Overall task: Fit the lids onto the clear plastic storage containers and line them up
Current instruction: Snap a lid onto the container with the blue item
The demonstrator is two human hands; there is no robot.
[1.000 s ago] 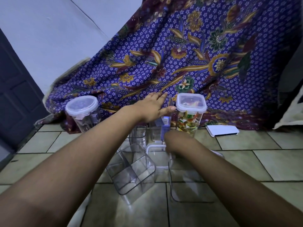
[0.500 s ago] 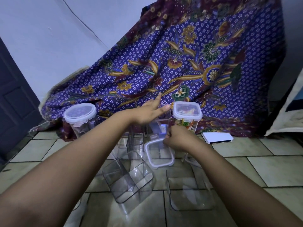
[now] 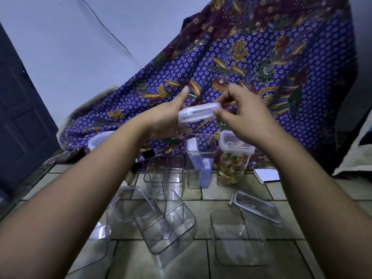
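A white-rimmed clear lid (image 3: 198, 114) is held up in the air between both hands. My right hand (image 3: 240, 115) pinches its right end with thumb and fingers. My left hand (image 3: 171, 115) holds its left end, thumb raised. Directly below stands a tall lidless container (image 3: 200, 160) with blue and white contents. To its right a lidded container (image 3: 233, 162) holds colourful pieces. Several empty clear containers (image 3: 165, 220) stand or lie on the tiled floor in front. Another lid (image 3: 255, 206) lies on the floor at the right. A round lidded container (image 3: 97, 140) shows behind my left forearm.
A purple patterned cloth (image 3: 261, 63) drapes over the wall behind the containers. A white flat box (image 3: 267, 175) lies on the tiles at the right. A dark door (image 3: 22, 121) is at the left. A pale cushion edge (image 3: 356, 150) is at the far right.
My right hand picked the lid up off the floor and raised it above the open container. My left hand came off the container's top and took the lid's left end.
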